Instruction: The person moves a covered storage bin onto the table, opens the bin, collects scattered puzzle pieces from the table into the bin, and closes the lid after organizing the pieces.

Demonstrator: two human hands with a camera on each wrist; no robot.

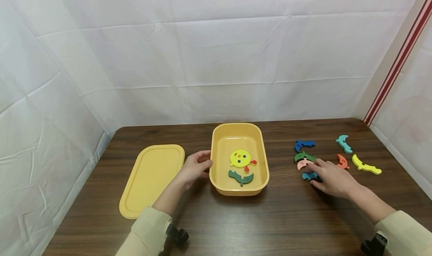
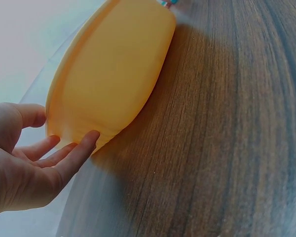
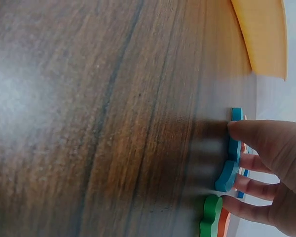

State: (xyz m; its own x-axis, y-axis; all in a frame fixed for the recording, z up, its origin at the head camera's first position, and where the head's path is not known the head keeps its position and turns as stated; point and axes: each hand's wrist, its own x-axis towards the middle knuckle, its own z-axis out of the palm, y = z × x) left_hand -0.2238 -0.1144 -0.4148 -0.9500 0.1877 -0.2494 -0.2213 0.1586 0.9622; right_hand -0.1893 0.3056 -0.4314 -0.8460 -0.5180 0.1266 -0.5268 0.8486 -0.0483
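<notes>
My left hand (image 1: 194, 168) touches the left side of a yellow plastic box (image 1: 266, 166). In the left wrist view its thumb tip meets the rim, and loosely spread fingers lie against the outer wall. Inside the box lie a round yellow chick-face piece (image 1: 239, 158) with red feet and a dark green crescent piece (image 1: 241, 177). At the right, my right hand (image 1: 332, 178) pinches a blue curved piece (image 3: 233, 143) at the tabletop, thumb on the near side, fingers beyond. Just behind it are a pink piece (image 1: 302, 163), partly covered by the fingers, and a green one (image 1: 303, 156).
A flat yellow lid (image 1: 152, 177) lies left of the box. Around the right hand are a dark blue piece (image 1: 303, 145), a turquoise piece (image 1: 344, 143), an orange piece (image 1: 342, 161) and a yellow piece (image 1: 366, 166). White sheeting (image 1: 216, 61) hangs behind the wooden table (image 1: 236, 226).
</notes>
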